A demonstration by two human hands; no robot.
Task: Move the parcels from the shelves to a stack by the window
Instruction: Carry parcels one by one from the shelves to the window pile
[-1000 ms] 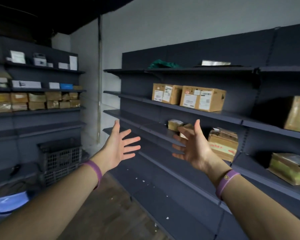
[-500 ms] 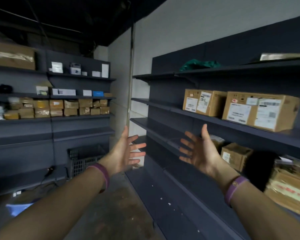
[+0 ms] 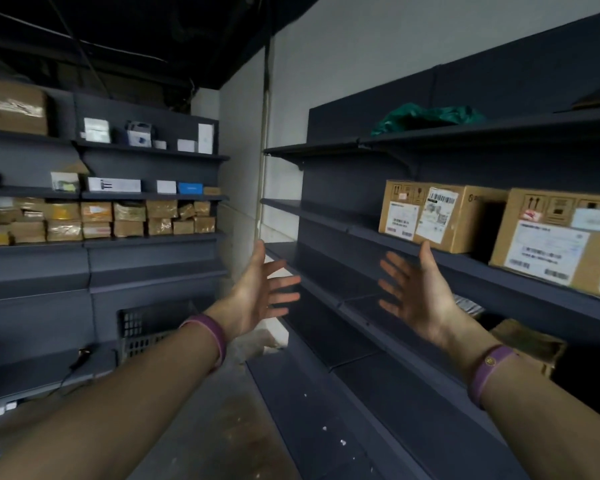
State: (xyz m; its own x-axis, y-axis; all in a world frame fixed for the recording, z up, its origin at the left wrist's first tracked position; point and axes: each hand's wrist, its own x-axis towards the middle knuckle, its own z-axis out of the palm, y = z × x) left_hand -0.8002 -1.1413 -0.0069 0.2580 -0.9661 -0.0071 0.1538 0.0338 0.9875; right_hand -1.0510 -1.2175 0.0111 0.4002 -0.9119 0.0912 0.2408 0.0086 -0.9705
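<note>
While two boxes sit on the shelf, the left hand and right hand reach out with fingers spread, holding nothing.

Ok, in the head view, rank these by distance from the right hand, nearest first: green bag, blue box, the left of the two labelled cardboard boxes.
1. labelled cardboard box, on the right shelving, just above the right hand.
2. green bag, on the top shelf of the same unit.
3. blue box, on the far shelving to the left.
</note>
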